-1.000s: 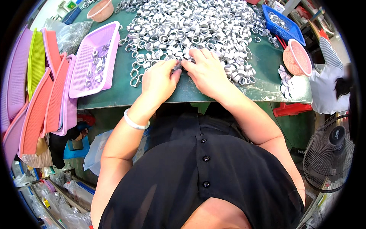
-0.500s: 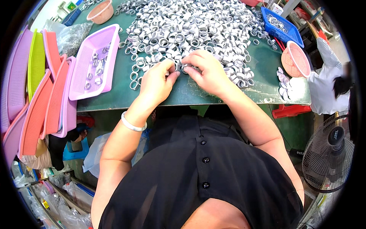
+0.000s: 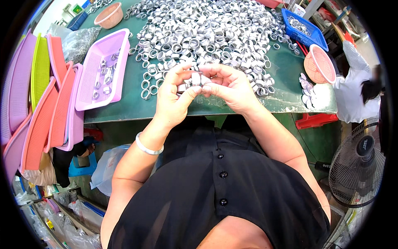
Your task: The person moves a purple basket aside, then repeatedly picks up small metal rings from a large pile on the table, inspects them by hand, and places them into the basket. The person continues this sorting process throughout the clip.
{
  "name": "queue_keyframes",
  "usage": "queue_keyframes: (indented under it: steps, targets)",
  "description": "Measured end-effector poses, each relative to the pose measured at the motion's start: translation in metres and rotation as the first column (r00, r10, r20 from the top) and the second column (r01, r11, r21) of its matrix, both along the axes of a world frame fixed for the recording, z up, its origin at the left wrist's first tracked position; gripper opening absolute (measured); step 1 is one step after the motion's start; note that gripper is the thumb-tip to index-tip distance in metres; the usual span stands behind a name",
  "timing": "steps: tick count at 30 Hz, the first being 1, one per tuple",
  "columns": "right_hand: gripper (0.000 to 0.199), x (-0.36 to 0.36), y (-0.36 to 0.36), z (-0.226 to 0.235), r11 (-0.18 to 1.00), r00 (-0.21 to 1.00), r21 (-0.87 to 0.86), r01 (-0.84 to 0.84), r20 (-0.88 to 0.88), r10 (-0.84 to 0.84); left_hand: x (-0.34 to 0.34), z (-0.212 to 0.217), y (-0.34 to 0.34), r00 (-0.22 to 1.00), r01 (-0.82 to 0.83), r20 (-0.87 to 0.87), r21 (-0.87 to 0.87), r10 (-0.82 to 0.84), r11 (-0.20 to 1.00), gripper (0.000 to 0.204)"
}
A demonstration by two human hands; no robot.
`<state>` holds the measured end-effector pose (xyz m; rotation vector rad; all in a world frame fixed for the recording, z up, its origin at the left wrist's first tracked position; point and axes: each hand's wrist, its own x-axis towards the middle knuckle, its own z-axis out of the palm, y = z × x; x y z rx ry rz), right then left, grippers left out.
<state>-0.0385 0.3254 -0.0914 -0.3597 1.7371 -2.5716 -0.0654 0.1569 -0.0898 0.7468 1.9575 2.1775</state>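
Close to the table's front edge, my two hands meet with several small silvery-grey rings [image 3: 196, 79] between their fingers. My left hand [image 3: 174, 93] is closed on rings, its thumb pressing from the near side. My right hand [image 3: 231, 88] pinches rings with thumb and fingers, its fingertips almost touching the left ones. Just beyond the hands spreads a big heap of the same kind of rings [image 3: 203, 33], with some strays [image 3: 145, 84] lying left of my left hand. To the left, a lilac plastic basket [image 3: 123, 54] holds several rings.
Stacked baskets [image 3: 39, 74] stand at far left, beside a clear bag [image 3: 76, 41]. A peach basket [image 3: 107, 16] sits at back left. On the right are a blue basket [image 3: 306, 35], a pink basket [image 3: 319, 64], flat discs [image 3: 306, 91], a fan [image 3: 358, 162] and another person [image 3: 352, 91].
Both hands have drawn back slightly from the heap and turned, thumbs toward me. Rings now show between my fingertips, where before the fingers were down at the heap's edge.
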Motion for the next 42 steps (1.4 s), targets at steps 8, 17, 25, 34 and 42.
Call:
queue_keyframes:
  steps: [8, 17, 25, 34, 42]
  targets:
    - [0.035, 0.012, 0.0, 0.003, 0.999, 0.999, 0.032, -0.026, 0.032, 0.025, 0.005, -0.005, -0.002, 1.0, 0.027, -0.005, -0.028, -0.027, 0.999, 0.033]
    - [0.026, 0.018, -0.002, 0.001, 0.986, 0.989, 0.145, 0.076, -0.136, -0.056, 0.011, -0.007, 0.001, 0.992, 0.075, 0.095, 0.06, -0.08, 0.995, 0.032]
    - [0.036, 0.016, 0.005, -0.004, 0.947, 0.946, -0.318, -0.042, 0.292, 0.14, 0.014, 0.006, 0.002, 0.84, 0.109, 0.517, 0.138, -0.166, 0.984, 0.041]
    - [0.038, 0.018, 0.002, -0.006, 0.952, 0.931, -0.306, 0.001, 0.349, 0.111, 0.011, 0.001, 0.001, 0.623, 0.137, 0.707, 0.323, -0.335, 0.937, 0.04]
    - [0.023, 0.022, -0.009, -0.005, 0.827, 0.976, 0.524, 0.204, -0.179, -0.128, 0.018, -0.009, 0.0, 0.502, 0.113, 0.725, 0.485, -0.471, 0.867, 0.031]
